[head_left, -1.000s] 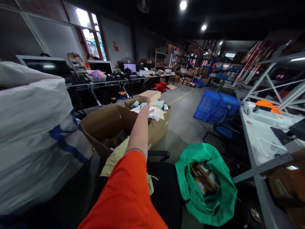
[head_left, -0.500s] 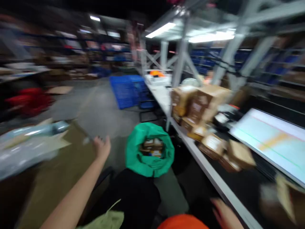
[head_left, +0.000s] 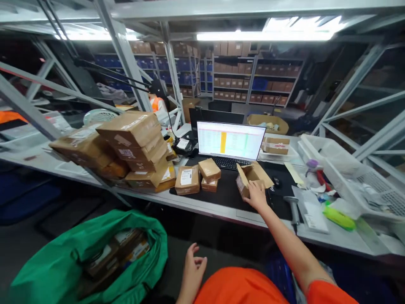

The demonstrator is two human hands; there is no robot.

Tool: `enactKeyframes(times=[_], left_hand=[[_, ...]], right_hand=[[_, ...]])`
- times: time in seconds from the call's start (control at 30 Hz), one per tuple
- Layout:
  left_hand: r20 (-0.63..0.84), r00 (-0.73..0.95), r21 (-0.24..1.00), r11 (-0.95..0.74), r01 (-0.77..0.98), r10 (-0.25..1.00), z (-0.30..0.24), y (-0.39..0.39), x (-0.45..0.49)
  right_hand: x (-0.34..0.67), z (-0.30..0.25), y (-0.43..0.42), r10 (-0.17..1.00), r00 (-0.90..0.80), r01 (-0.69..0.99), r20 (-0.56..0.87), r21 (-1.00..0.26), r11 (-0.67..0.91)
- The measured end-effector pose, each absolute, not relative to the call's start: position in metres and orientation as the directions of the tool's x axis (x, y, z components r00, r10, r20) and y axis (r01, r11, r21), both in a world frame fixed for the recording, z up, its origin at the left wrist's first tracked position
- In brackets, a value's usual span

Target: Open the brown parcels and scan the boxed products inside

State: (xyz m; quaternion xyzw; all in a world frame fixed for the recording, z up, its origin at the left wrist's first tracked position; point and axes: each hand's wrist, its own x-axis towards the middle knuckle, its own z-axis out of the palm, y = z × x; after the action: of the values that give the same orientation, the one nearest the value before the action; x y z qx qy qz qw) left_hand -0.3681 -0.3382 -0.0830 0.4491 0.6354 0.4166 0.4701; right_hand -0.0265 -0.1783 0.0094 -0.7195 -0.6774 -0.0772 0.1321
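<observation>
My right hand (head_left: pixel 257 196) reaches over the desk to a small open cardboard box (head_left: pixel 251 174), its fingers hooked over the near wall. The flaps of this box stand up, and its inside is partly hidden. My left hand (head_left: pixel 193 267) hangs in front of the desk edge, fingers apart and slightly curled, holding nothing. To its left stands a green sack (head_left: pixel 57 249) with its mouth open and several parcels (head_left: pixel 110 257) inside. Left of the open box lie a labelled carton (head_left: pixel 187 180) and a small carton (head_left: pixel 209 169) stacked on another.
A tall stack of cartons (head_left: pixel 134 141) fills the desk's left part. Behind the open box are a monitor (head_left: pixel 230 141) and keyboard (head_left: pixel 229 163). A barcode scanner (head_left: pixel 294 211), a green marker-like item (head_left: pixel 339 217) and a white basket (head_left: pixel 335 169) lie rightward. Metal posts frame the desk.
The view has swung right from the aisle to the desk. My left hand has come from the cardboard at the left to before my body; my right hand has moved onto the open box.
</observation>
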Motion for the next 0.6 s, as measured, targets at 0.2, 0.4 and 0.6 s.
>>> enactKeyframes(times=[0.2, 0.4, 0.6], left_hand=[[-0.219, -0.133, 0.92, 0.25, 0.302, 0.967, -0.091, -0.348, -0.341], [-0.055, -0.247, 0.832, 0.181, 0.524, 0.967, -0.069, -0.372, -0.299], [0.633, -0.255, 0.238, 0.129, 0.963, 0.731, -0.025, -0.393, -0.258]], right_hand=[[-0.004, 0.0, -0.135, 0.952, 0.002, 0.996, 0.307, -0.082, 0.024], [-0.035, 0.013, -0.19, 0.741, -0.201, 0.884, 0.641, -0.209, 0.419], [-0.147, 0.058, -0.277, 0.731, -0.317, 0.251, 0.605, -0.69, 0.679]])
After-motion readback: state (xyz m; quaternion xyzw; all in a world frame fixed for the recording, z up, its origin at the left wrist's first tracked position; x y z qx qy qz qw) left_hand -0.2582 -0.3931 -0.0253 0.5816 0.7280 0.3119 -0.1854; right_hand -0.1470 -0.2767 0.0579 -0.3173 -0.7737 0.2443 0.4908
